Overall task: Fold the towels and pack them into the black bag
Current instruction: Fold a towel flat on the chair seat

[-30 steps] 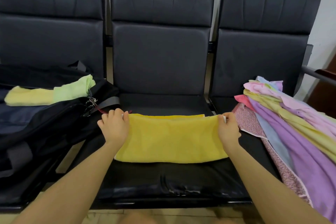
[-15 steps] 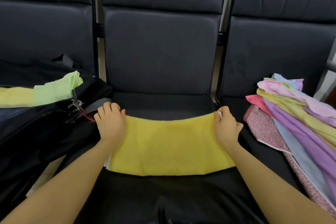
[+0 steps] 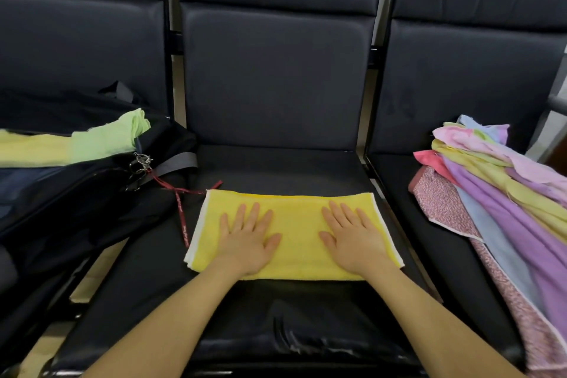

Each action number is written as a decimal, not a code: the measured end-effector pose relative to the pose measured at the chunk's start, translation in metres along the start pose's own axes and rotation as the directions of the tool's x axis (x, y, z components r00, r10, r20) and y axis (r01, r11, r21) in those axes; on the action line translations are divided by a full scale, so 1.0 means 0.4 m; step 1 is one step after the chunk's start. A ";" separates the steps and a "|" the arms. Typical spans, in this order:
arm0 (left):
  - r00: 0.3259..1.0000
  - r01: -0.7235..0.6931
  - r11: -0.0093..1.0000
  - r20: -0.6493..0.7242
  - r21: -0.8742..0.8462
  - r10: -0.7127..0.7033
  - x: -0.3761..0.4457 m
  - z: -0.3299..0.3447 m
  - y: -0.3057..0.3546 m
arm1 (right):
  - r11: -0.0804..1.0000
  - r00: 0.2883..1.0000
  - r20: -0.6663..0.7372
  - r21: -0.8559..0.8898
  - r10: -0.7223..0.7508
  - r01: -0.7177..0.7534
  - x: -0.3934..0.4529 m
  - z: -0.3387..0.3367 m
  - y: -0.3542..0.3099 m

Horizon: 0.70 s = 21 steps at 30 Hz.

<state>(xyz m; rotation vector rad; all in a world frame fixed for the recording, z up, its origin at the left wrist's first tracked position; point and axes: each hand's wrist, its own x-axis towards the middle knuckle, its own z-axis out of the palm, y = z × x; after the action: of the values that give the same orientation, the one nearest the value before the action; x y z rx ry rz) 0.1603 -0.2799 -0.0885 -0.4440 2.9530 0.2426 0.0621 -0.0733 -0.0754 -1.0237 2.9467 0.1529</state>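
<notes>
A moment ago you pinched the ends of the yellow towel (image 3: pixel 294 233); now your left hand (image 3: pixel 247 241) and right hand (image 3: pixel 352 239) press flat on it, fingers spread, on the middle seat (image 3: pixel 276 169); this fold seems done; the black bag (image 3: pixel 76 193) waits at the left.

- yellow towel (image 3: pixel 294 230): soft terry cloth, matt, fuzzy nap, pale woven edging
- middle seat (image 3: pixel 276 86): black leather-like upholstery, smooth, faint sheen, creased at the front
- black bag (image 3: pixel 76 202): matt woven fabric, shiny metal key rings (image 3: pixel 139 163)
- towel pile (image 3: pixel 503 193): thin matt cloths, one speckled pink
</notes>
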 end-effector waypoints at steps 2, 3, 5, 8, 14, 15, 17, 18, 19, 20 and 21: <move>0.999 0.006 1.000 0.042 0.009 -0.007 -0.023 -0.002 0.006 | 1.000 0.998 0.054 -0.018 0.011 -0.011 -0.027 -0.006 -0.004; 0.998 0.006 1.000 0.062 0.006 -0.006 -0.033 -0.003 0.009 | 1.000 0.997 0.073 -0.028 0.014 -0.012 -0.040 -0.010 -0.005; 0.995 0.000 1.000 0.100 -0.026 0.003 -0.054 -0.007 0.011 | 0.999 0.993 0.111 -0.038 0.024 -0.020 -0.067 -0.022 -0.011; 0.998 0.048 0.994 0.056 -0.102 -0.043 -0.083 -0.019 0.010 | 0.998 0.985 0.162 -0.034 0.055 -0.051 -0.096 -0.036 -0.015; 0.858 0.282 0.958 -0.437 -0.041 -0.271 -0.117 -0.027 -0.059 | 0.993 0.984 0.156 0.055 0.091 -0.101 -0.075 -0.068 -0.056; 0.864 0.300 0.953 -0.415 -0.031 -0.286 -0.114 -0.026 -0.072 | 0.994 0.987 0.143 0.062 0.078 -0.088 -0.070 -0.068 -0.066; 0.863 0.349 0.935 -0.369 -0.062 -0.346 -0.107 -0.021 -0.089 | 0.996 0.991 0.124 0.074 0.045 -0.055 -0.065 -0.060 -0.084; 0.856 0.358 0.930 -0.369 -0.082 -0.362 -0.105 -0.023 -0.091 | 0.995 0.992 0.121 0.090 0.037 -0.048 -0.065 -0.051 -0.089; 0.852 0.355 0.930 -0.378 -0.096 -0.364 -0.103 -0.023 -0.093 | 0.993 0.992 0.122 0.109 0.036 -0.050 -0.067 -0.041 -0.092; 0.850 0.348 0.933 -0.388 -0.096 -0.357 -0.100 -0.019 -0.094 | 0.990 0.991 0.124 0.126 0.042 -0.058 -0.070 -0.032 -0.093; 0.850 0.340 0.936 -0.397 -0.089 -0.346 -0.098 -0.018 -0.094 | 0.988 0.991 0.124 0.138 0.047 -0.064 -0.072 -0.025 -0.092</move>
<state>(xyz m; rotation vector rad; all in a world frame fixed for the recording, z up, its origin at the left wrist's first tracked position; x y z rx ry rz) 0.2078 -0.3057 -0.0803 -1.1415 3.1829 0.1412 0.1076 -0.0854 -0.0673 -0.8816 2.8317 0.0046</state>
